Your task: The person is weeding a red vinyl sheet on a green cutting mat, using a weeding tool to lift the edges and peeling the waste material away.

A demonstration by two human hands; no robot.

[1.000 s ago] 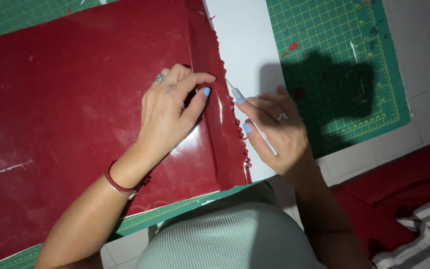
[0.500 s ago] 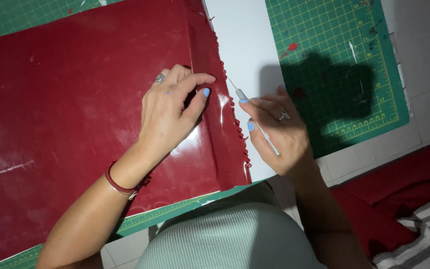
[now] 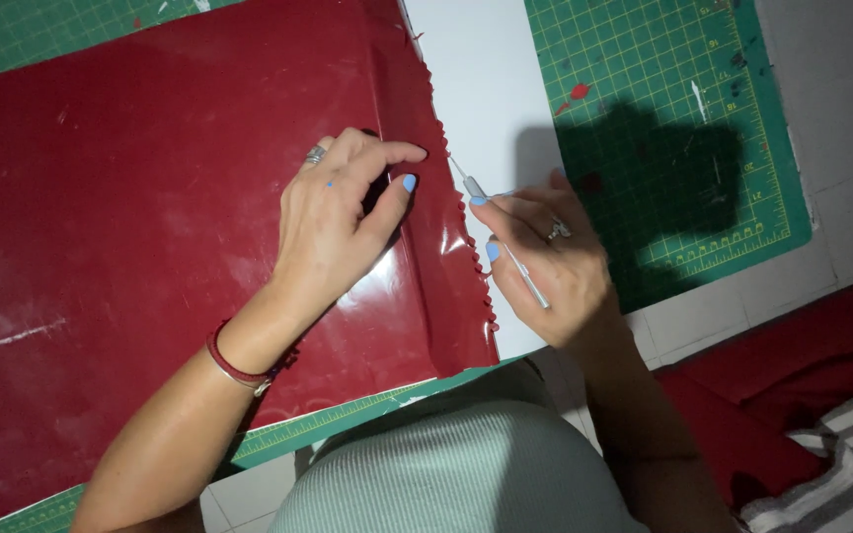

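Firstly, fingers of the right hand (image 3: 555, 262): closed together on a thin silver craft knife (image 3: 501, 235), held like a pen; blue-painted nails at the grip, a ring on one finger. The knife's tip points up and to the left, meeting or almost meeting the ragged edge of the red sheet; whether it touches cannot be told.

Fingers of the left hand (image 3: 333, 222): spread and bent, pressing flat on the red sheet (image 3: 150, 227) just beside its right edge; nothing is gripped. Forefinger and thumb reach toward the edge, close to the knife tip. A ring sits on one finger, a red bracelet (image 3: 239, 367) on the wrist.

Red sheet: glossy, wide, dark red, lying flat and covering most of the left side of the view. Its right edge is uneven, with small scalloped bumps running down it. Pale scuffs mark the surface at lower left.

Beneath the sheet: a green cutting mat (image 3: 348, 419) with ruled markings, showing along the lower edge and the upper left corner.

Right of the sheet: a bare white strip of the counter (image 3: 486, 99), then a second green cutting mat (image 3: 644, 79) with a grid, small red scraps and the dark shadow of the hands upon it.

Outward: pale tiled surface at right, dark red fabric (image 3: 802, 365) and a striped grey-and-white cloth (image 3: 841, 474) at lower right. The person's pale ribbed garment (image 3: 446, 474) fills the bottom centre.
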